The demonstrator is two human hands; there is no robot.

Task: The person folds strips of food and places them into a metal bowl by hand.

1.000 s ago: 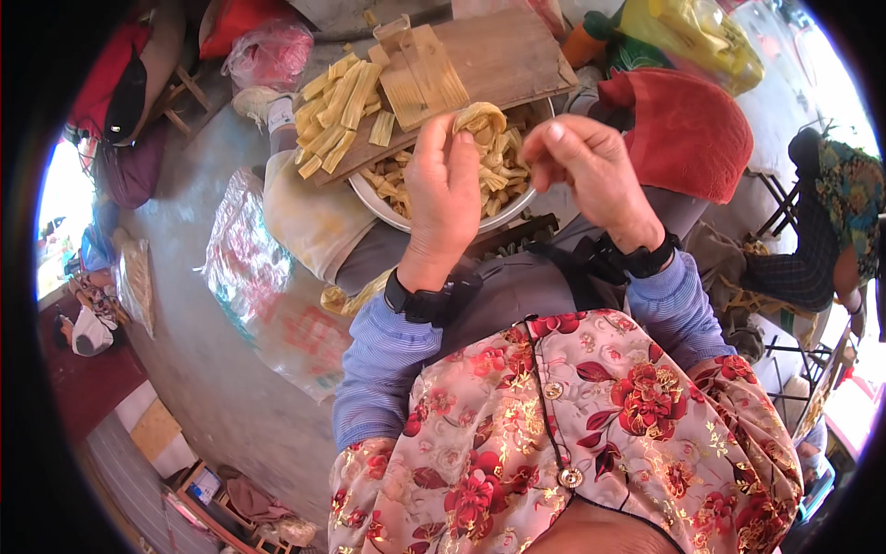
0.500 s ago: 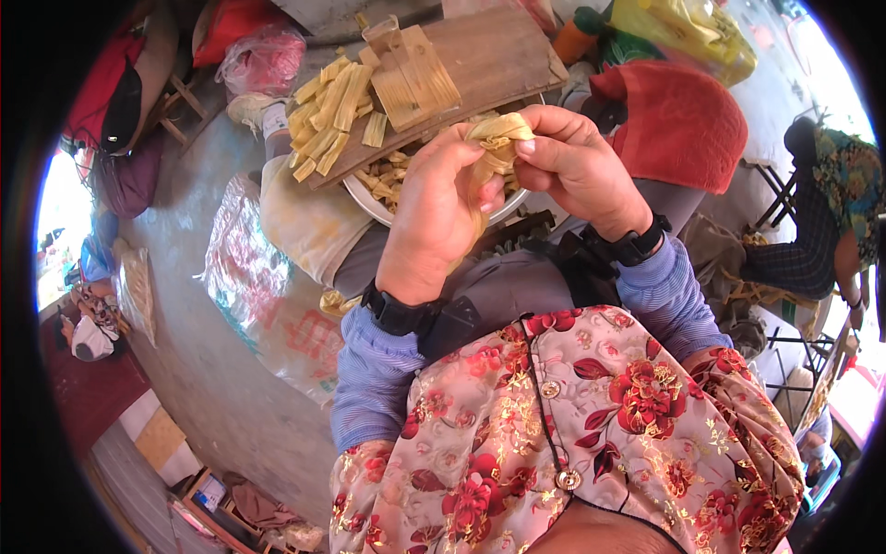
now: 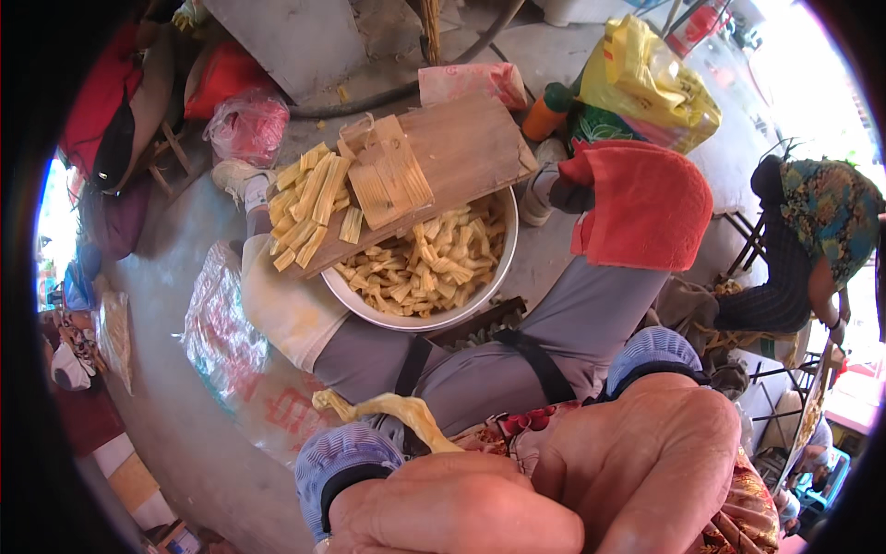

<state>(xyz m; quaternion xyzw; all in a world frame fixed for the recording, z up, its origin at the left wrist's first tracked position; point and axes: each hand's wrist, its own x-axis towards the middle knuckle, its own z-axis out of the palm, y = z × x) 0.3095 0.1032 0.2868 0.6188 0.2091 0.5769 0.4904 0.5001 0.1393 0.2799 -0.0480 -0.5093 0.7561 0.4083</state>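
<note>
Both hands are raised close to the view at its lower edge, with their backs showing and their fingers curled out of sight. A pale yellow soft strip point(image 3: 403, 406) sticks out to the left from behind my left hand point(image 3: 452, 508), which is closed on it. My right hand point(image 3: 646, 452) is closed beside the left, and what it grips is hidden. Ahead, a round metal basin point(image 3: 420, 323) holds many knotted yellow pieces point(image 3: 425, 268). A wooden board point(image 3: 471, 148) lies across its far side, bearing a heap of cut yellow strips point(image 3: 309, 203) and flat ribbed sheets point(image 3: 392, 175).
A red cloth point(image 3: 646, 208) covers my right knee. A yellow bag point(image 3: 646, 83) and an orange bottle point(image 3: 547, 113) stand beyond it. Clear plastic sheeting point(image 3: 221, 323) lies on the floor at left. Another person point(image 3: 821, 222) bends over at the right.
Both hands have come from over the basin toward my chest, close to the view. The strip came with them, and the basin's contents are now uncovered.
</note>
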